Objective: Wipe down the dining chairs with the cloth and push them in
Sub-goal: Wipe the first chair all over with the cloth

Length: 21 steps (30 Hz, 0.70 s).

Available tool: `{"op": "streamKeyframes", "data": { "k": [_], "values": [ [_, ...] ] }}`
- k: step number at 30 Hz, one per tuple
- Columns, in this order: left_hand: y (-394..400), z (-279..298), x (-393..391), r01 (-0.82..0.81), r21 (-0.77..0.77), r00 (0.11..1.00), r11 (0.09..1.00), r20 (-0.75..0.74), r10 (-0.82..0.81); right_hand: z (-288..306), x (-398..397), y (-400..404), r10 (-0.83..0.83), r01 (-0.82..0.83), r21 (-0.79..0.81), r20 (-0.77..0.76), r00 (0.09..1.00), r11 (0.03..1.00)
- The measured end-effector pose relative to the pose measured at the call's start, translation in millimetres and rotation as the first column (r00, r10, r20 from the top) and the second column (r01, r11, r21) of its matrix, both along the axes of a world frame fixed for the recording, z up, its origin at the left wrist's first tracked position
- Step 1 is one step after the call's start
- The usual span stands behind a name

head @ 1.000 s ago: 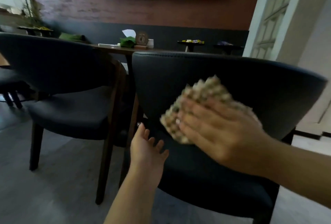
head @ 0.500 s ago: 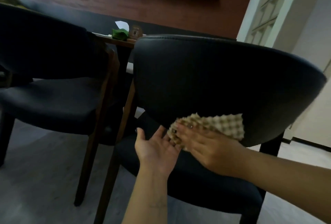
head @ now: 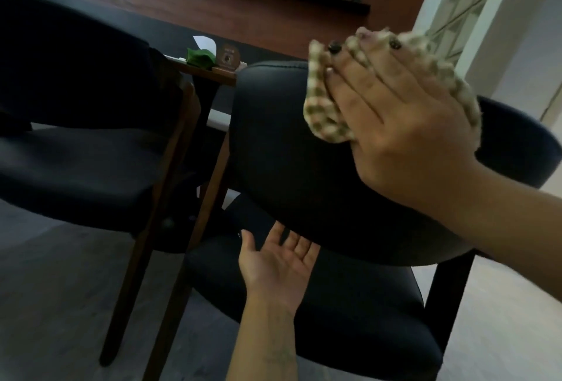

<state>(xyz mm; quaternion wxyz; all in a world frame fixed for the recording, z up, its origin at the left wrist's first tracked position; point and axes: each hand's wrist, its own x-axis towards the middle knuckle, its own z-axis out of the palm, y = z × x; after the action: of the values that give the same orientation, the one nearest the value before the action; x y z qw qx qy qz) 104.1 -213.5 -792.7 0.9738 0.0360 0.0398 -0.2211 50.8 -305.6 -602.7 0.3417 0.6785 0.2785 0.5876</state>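
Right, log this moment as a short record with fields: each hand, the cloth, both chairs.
right hand: flat, fingers straight, pressing the cloth against the chair back
cloth: beige waffle weave, near the backrest's top edge
left hand: palm up, holding nothing, below the backrest
near chair: dark upholstery
second chair: to its left, wooden legs

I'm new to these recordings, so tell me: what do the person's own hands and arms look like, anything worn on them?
Both forearms are bare, with no sleeves, gloves or watch in view. The right hand has dark-painted fingernails. The left hand shows no rings, and its forearm bears a faint dark marking, perhaps a tattoo.
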Motion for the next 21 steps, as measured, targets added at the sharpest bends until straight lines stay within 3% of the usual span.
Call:
{"op": "streamKeyframes", "data": {
  "k": [3,5,9,11,13,16,18,21],
  "values": [
    [2.5,-0.3,-0.9,0.008,0.006,1.000,1.000,0.000,-0.008,-19.8,5.6,3.1,-0.035,0.036,-0.042,0.013,0.999,0.998],
    [4.4,-0.8,-3.3,0.000,0.026,1.000,1.000,-0.008,0.000,-45.8,8.9,-1.8,-0.072,0.059,-0.141,-0.089,0.993,0.988],
    [10.1,-3.2,-7.2,0.012,0.042,1.000,0.999,0.000,-0.012,-108.6,14.1,-26.0,-0.348,0.200,-0.503,-0.221,0.911,0.841],
    [13.5,-4.7,-8.4,0.039,0.036,0.999,0.999,0.015,-0.039,-121.9,12.1,-33.0,-0.420,0.223,-0.568,-0.243,0.875,0.793],
    [14.2,-6.8,-7.0,0.042,0.037,0.999,0.998,0.028,-0.043,-115.4,9.1,-28.3,-0.381,0.176,-0.533,-0.303,0.874,0.827],
    [12.2,-8.5,-2.7,0.022,0.022,1.000,1.000,0.014,-0.023,-77.8,3.1,-0.8,-0.144,0.036,-0.301,-0.344,0.928,0.953],
    [11.6,-8.9,-1.0,0.017,0.008,1.000,1.000,0.000,-0.017,-41.4,1.4,21.9,-0.002,-0.034,-0.161,-0.221,0.975,0.986],
    [13.8,-7.1,1.2,0.007,-0.029,1.000,1.000,-0.003,-0.007,0.4,11.2,44.7,-0.071,0.069,-0.052,-0.038,0.997,0.996]
  ]
}}
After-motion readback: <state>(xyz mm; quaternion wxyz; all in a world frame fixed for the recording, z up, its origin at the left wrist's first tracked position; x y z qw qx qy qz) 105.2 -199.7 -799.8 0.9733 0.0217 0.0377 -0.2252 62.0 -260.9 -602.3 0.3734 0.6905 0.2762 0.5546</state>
